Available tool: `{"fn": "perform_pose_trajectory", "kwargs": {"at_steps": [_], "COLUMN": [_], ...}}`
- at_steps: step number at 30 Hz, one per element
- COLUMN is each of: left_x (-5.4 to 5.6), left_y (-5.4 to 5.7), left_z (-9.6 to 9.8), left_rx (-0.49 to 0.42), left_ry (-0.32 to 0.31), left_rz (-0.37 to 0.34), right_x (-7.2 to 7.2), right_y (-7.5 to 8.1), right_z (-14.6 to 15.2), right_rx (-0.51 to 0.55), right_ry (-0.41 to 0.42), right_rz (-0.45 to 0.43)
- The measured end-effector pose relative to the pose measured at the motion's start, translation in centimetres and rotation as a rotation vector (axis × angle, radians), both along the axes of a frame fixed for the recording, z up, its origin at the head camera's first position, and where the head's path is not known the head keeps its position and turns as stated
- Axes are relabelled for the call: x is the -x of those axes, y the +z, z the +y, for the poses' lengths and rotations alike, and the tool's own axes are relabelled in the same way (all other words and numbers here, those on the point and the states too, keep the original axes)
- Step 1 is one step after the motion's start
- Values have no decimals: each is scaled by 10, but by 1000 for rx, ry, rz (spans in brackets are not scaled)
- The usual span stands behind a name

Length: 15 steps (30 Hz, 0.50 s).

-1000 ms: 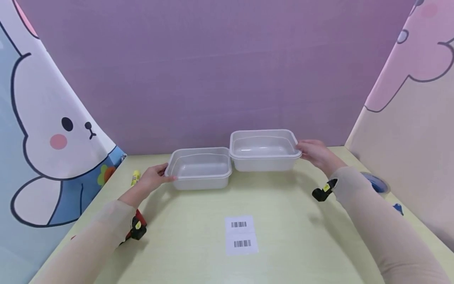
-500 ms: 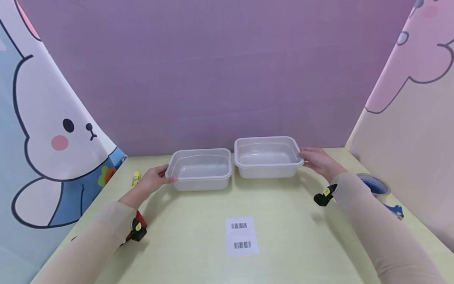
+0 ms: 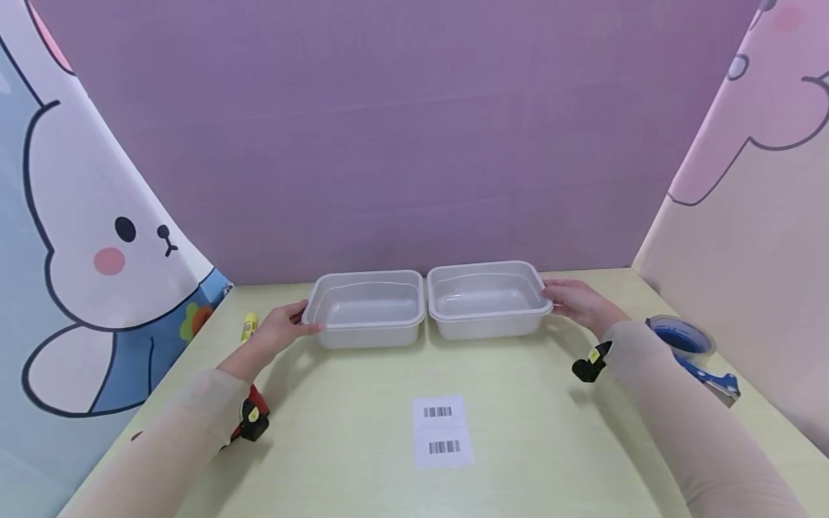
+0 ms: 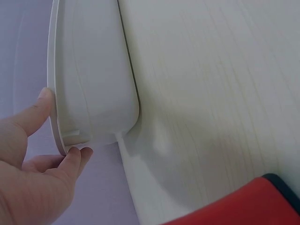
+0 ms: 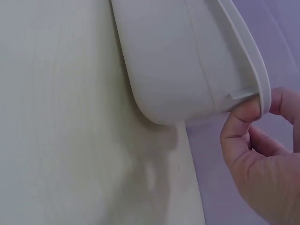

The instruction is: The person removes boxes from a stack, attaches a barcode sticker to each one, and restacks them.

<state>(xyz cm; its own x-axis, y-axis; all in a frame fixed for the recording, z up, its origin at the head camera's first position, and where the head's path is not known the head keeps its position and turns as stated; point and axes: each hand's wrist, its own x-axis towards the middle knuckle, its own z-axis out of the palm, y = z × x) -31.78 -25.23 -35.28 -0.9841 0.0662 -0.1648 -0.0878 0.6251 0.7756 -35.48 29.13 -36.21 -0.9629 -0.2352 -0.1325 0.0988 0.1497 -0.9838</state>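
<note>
Two translucent white plastic containers stand side by side at the back of the table, nothing inside either. My left hand point(image 3: 280, 329) pinches the outer rim of the left container point(image 3: 370, 336), thumb over the rim and fingertips beneath it in the left wrist view. At the other end, my right hand point(image 3: 580, 303) grips the rim of the right container point(image 3: 489, 328) near its corner. The right wrist view shows a curled finger under that rim point(image 5: 263, 79). A narrow gap separates the two containers. The right one seems to be on or just above the tabletop.
A white paper with two barcodes point(image 3: 443, 432) lies mid-table. A yellow glue stick point(image 3: 249, 327) and a red object point(image 4: 243, 206) are at the left. Rolls of tape point(image 3: 681, 337) and a blue-handled tool point(image 3: 719, 381) sit beyond the right sleeve. A purple wall point(image 3: 414, 144) rises behind.
My right hand has lowered the right container from a raised position to the tabletop's level, beside the left one. The left hand and its container have stayed nearly still.
</note>
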Motion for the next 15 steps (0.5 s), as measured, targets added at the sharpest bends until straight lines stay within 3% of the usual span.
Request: {"fn": "perform_pose_trajectory", "kwargs": {"at_steps": [7,15], "left_x": [-2,-3], "left_y": [2,3], "left_z": [-1,-2], "left_rx": [7,8], "left_ry": [-39,-70], "left_rz": [8,18], "right_x": [0,-1], "right_y": [-9,-4], "right_z": [-2,-3], "right_rx": [-17,-67], "right_ry": [-34,-53], "right_rz": [-10,-50]}}
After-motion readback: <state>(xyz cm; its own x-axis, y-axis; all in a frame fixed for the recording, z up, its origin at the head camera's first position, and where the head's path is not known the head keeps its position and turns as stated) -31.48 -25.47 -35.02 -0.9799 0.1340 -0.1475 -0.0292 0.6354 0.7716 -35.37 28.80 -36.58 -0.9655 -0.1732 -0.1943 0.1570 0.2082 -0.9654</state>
